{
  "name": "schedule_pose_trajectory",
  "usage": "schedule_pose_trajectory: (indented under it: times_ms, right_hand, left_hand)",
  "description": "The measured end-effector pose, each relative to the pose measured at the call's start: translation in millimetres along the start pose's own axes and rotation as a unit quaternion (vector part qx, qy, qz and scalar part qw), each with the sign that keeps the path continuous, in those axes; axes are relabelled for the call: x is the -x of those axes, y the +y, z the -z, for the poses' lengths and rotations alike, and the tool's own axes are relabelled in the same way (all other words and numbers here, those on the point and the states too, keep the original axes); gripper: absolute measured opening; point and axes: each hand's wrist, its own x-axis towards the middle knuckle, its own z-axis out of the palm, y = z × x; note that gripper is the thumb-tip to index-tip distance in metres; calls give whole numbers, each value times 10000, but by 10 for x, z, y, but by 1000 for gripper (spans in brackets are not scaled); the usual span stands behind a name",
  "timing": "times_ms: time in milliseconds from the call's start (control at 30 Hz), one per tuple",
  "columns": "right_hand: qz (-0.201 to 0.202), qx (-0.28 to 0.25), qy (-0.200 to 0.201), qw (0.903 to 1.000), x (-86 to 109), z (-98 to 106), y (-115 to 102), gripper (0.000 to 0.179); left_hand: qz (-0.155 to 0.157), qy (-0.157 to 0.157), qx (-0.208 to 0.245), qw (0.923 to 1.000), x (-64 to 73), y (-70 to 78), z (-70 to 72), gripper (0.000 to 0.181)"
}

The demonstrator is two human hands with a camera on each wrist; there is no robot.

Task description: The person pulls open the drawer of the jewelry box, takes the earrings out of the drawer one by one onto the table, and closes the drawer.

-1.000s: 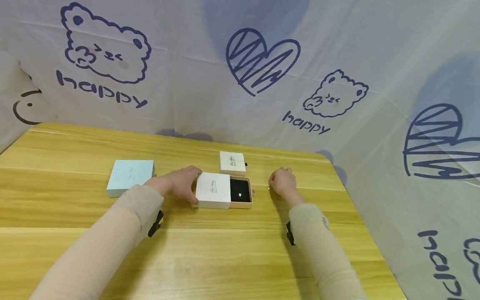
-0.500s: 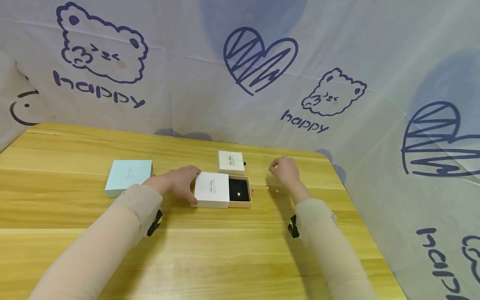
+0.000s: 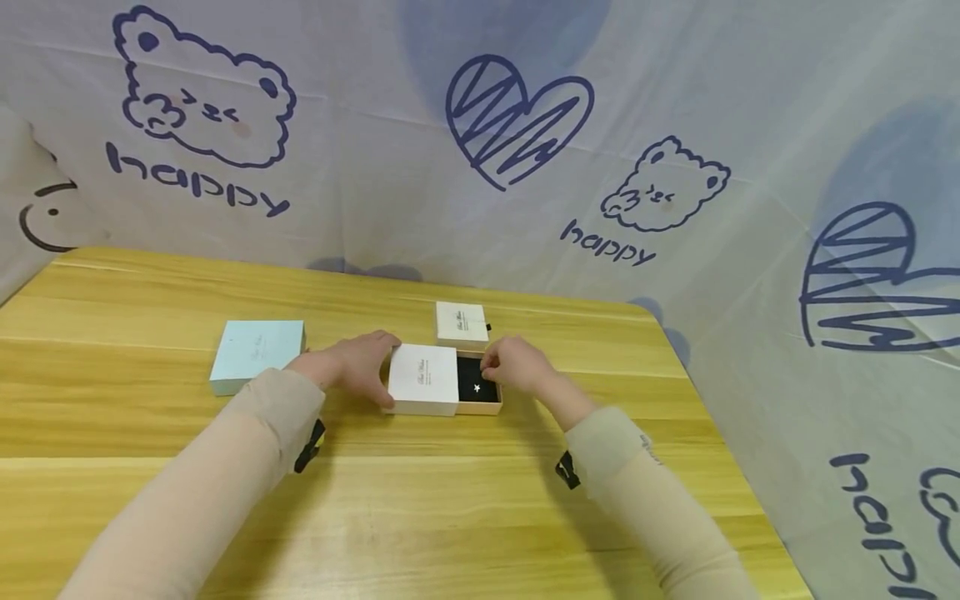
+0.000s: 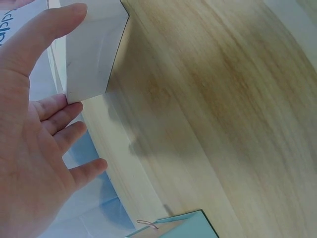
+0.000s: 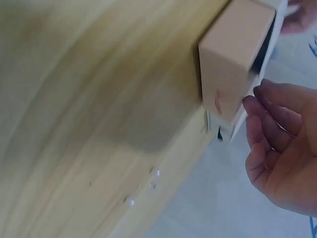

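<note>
A white box (image 3: 422, 375) with printed lettering lies mid-table, its orange-peach drawer (image 5: 228, 44) partly pulled out to the right. Inside the drawer is a black pad (image 3: 468, 371) bearing a small silver star (image 3: 477, 388). My left hand (image 3: 362, 367) grips the left end of the box sleeve, thumb on the near side and fingers on the far side. Over the drawer's right side, my right hand (image 3: 522, 367) has its thumb and forefinger tips together at the pad. I cannot tell whether a small piece is between them. Small shiny studs (image 5: 130, 202) lie on the table in the right wrist view.
A light blue box (image 3: 258, 354) lies at the left, beyond my left forearm. Behind the white box sits a smaller white box (image 3: 461, 323) with a black tab. A printed cloth (image 3: 360, 208) hangs along the back edge of the wooden table (image 3: 420, 517).
My right hand has lifted from beside the studs on the table and moved left to the drawer. The left hand keeps its hold on the box.
</note>
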Motion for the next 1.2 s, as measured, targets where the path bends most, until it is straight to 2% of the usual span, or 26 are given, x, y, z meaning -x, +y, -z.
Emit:
schedule_pose_trajectory:
  times_ms: [200,333,500,667,933,1033,1200]
  right_hand:
    - [19,643,-455,9969,-14,-116,-124,12]
    - [-28,1030,-483,9935,-21,-133,-178,10]
    - [-65,1223,-449,9915,-39,-146,-196,8]
    - [-100,1295,-511,9902,-65,-151,-198,5]
    - [-29,1279,-758,9889,-64,-104,-217,3]
    - [42,1198,-847,9892,-55,-70,-228,1]
    - [159,800,-963,9920,-41,-25,-218,12]
  left_hand:
    - [-15,-6,67,10000,16,0,8,93]
    - [7,-11,113,9999,30,14,13,93]
    - [-39,2,167,9999,41,15,17,92]
    - [-121,45,159,9998,44,20,26,93]
    - [-44,-1,44,10000,-6,-9,-3,92]
    - [-63,1,-21,10000,-8,-16,-2,93]
    - [-43,9,-4,10000,3,-18,-4,92]
